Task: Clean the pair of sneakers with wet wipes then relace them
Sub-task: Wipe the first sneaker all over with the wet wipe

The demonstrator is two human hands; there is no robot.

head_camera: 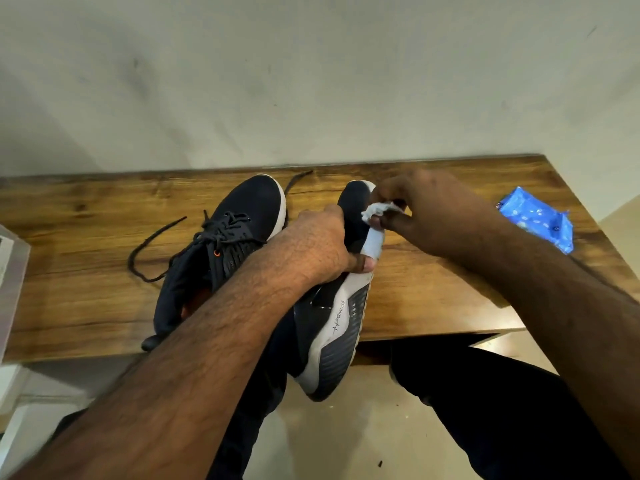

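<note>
Two dark navy sneakers with white soles are on the wooden table (86, 299). The left sneaker (239, 220) stands upright with its dark lace loose and trailing to the left. The right sneaker (339, 323) is tipped on its side, sole facing right, its heel hanging past the table's front edge. My left hand (322, 247) grips this sneaker around its middle, thumb on the white sole. My right hand (422, 213) pinches a crumpled white wet wipe (379, 211) against the sole's edge near the toe.
A blue wet-wipe packet (536, 220) lies at the table's right end. A pale wall (311, 81) runs right behind the table. A clear box edge (10, 271) shows at far left. My dark-trousered legs (485, 410) are below the table's front edge, above a tiled floor.
</note>
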